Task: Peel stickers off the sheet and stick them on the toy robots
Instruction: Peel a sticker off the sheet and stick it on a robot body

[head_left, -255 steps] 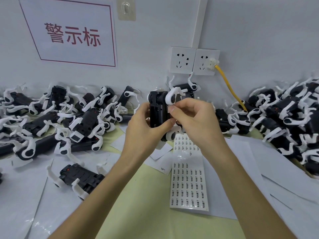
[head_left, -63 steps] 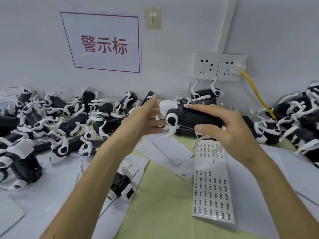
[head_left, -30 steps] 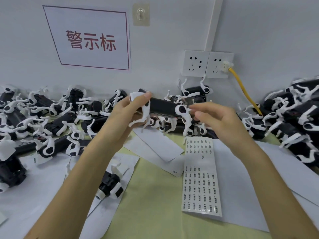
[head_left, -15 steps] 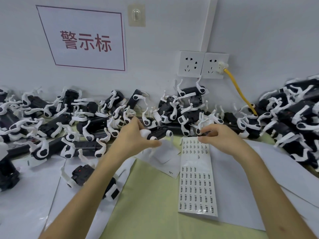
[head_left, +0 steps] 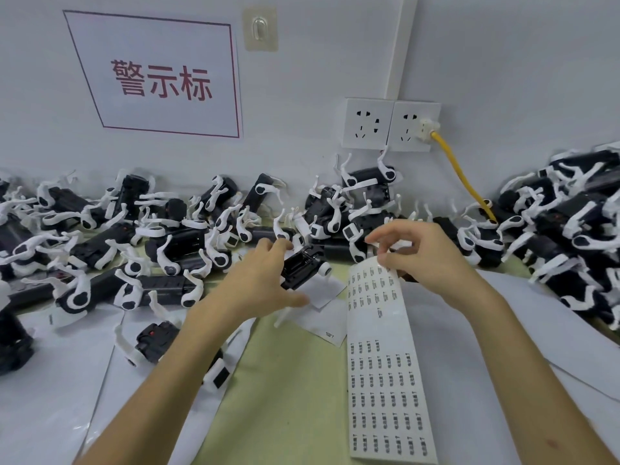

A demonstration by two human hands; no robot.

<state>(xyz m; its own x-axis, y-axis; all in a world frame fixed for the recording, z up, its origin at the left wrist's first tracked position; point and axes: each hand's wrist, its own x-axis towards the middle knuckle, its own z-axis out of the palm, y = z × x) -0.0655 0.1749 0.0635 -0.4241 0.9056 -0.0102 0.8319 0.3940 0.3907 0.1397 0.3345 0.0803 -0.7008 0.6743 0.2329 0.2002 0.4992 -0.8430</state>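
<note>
Stickers in rows of small dark print fill the long white sticker sheet (head_left: 385, 380), which lies lengthwise on the pale yellow-green tabletop (head_left: 285, 414) in front of me. Its near end is flat and its far end curls up off the surface. My right hand (head_left: 426, 260) pinches that raised far end between thumb and forefinger, the other fingers spread loosely above. Just left of it, my left hand (head_left: 265, 283) grips a black plastic toy robot (head_left: 303, 265) with white legs, fingers curled over its body and thumb below, low over a loose white paper slip (head_left: 325, 290). One more such robot (head_left: 157, 344) lies beside my left forearm on a large white paper sheet (head_left: 50, 397). The same robots are jumbled in a left heap (head_left: 134, 236) along the wall and a right heap (head_left: 570, 229). On the pale wall hang a white sign with red characters (head_left: 161, 78), a white double socket (head_left: 391, 127) and a yellow cable (head_left: 459, 176) plugged into its right half.
</note>
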